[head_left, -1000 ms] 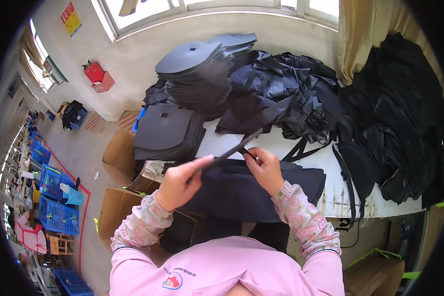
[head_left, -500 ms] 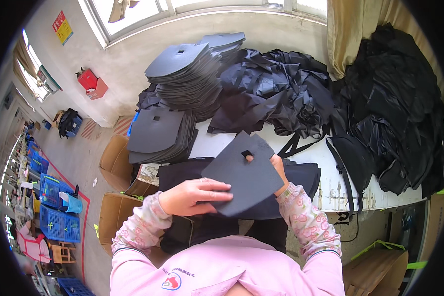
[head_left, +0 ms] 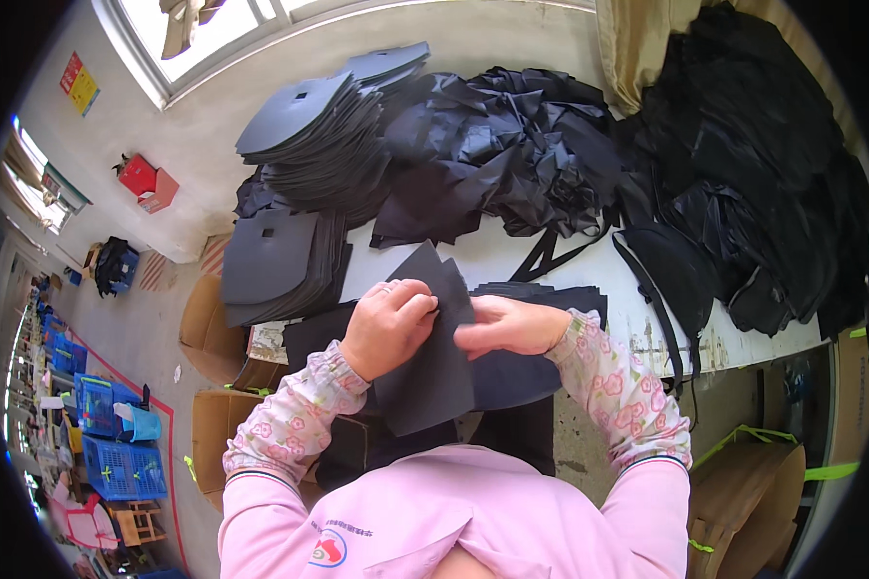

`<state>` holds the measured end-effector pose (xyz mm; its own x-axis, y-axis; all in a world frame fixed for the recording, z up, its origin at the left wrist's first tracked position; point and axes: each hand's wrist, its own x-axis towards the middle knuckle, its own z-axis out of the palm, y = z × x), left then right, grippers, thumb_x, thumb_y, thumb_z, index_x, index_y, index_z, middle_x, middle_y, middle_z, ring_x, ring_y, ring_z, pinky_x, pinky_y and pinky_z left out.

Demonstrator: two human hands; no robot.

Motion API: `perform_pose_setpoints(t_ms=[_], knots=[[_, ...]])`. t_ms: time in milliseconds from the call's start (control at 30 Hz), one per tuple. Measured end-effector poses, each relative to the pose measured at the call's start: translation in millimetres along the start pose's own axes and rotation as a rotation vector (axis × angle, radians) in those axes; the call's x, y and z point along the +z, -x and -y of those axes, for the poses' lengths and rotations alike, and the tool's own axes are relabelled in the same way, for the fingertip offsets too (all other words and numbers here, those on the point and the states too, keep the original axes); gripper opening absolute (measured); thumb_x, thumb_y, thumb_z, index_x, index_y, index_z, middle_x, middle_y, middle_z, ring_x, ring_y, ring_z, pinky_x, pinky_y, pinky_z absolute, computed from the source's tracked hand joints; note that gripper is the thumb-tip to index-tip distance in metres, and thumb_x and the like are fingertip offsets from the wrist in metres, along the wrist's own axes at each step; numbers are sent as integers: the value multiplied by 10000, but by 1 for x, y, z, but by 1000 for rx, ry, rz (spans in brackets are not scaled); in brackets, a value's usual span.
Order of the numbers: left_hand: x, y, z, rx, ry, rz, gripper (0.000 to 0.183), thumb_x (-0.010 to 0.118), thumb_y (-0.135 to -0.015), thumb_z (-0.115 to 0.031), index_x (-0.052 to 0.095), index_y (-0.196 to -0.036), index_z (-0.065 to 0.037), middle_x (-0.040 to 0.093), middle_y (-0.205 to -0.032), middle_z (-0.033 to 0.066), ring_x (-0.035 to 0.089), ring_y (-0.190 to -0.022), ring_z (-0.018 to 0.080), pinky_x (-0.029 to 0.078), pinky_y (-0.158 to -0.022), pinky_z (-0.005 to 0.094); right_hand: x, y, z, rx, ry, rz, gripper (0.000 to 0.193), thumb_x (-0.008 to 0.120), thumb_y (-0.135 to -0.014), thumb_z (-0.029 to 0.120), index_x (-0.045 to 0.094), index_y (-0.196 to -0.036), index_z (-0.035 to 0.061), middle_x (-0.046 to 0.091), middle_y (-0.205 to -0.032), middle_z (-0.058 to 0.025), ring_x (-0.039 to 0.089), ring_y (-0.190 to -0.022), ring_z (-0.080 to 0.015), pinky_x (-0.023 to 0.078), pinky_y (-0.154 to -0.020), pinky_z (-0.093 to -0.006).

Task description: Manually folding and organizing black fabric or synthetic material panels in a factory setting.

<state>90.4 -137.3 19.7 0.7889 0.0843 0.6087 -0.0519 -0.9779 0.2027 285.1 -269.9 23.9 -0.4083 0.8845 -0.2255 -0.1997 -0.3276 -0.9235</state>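
A dark grey foam panel (head_left: 423,381) stands on edge in front of me, turned partly sideways, with its pointed top tilted away. My left hand (head_left: 388,328) is closed on its left side, the fingers curled in and pinching. From the right, my right hand (head_left: 514,326) meets the panel's other edge with thumb and fingers closed on it; some fingertips are hidden behind the panel. The square hole is not visible now, covered by the hands or the turn of the panel. Beneath lie dark flat pieces (head_left: 579,301) on the white table (head_left: 488,253).
Tall stacks of grey panels (head_left: 270,253) stand at the table's left. Crumpled black fabric (head_left: 512,164) heaps along the back, with a larger black pile (head_left: 753,183) at right. A curved black bag piece (head_left: 674,280) lies nearer. Cardboard boxes (head_left: 217,328) sit below left.
My left hand has gone from lying open on the panel to gripping it. The panel has turned more edge-on, and my right hand has moved from behind it to its right edge.
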Motion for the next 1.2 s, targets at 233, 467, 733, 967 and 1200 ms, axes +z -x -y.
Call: perform_pose_setpoints(t_ms=[233, 467, 733, 967, 1200], knots=[[-39, 17, 21, -561, 642, -108, 69, 640, -864, 17, 589, -891, -22, 594, -850, 42, 615, -712, 126, 496, -659, 267, -49, -4, -9, -115, 525, -258, 455, 666, -884, 68, 533, -1318, 37, 663, -1024, -70, 609, -933, -141, 505, -850, -301], [-112, 90, 73, -985, 880, -538, 90, 567, -922, -96, 544, -839, -70, 564, -743, 18, 555, -593, 115, 475, -569, 264, -120, 21, -73, 44, 766, -469, 523, 683, -855, 85, 528, -1354, 102, 678, -1007, -124, 652, -949, -251, 510, -868, -349], [-99, 110, 115, -574, -584, 14, 498, 753, -818, -208, 556, -1236, -25, 575, -1258, 174, 512, -1219, 331, 366, -1067, 415, -99, 37, -75, 99, 1123, -630, 505, 690, -842, 126, 556, -1329, 134, 700, -1073, -152, 666, -964, -358, 527, -824, -442], [58, -31, 58, -317, 553, 714, 531, 757, -873, -261, 565, -1312, -30, 623, -1264, 149, 574, -1193, 266, 446, -1018, 365, -46, 41, -45, -167, 1299, -683, 667, 805, -728, 176, 542, -1340, 144, 697, -971, -138, 671, -876, -356, 536, -750, -432], [113, -47, 58, -469, 942, 1027, 535, 772, -819, -77, 566, -1307, -8, 693, -1137, 53, 626, -1000, 119, 501, -929, 294, -24, 46, -48, -205, 1530, -782, 672, 820, -703, 195, 552, -1316, 132, 660, -880, -79, 653, -755, -296, 519, -699, -396]])
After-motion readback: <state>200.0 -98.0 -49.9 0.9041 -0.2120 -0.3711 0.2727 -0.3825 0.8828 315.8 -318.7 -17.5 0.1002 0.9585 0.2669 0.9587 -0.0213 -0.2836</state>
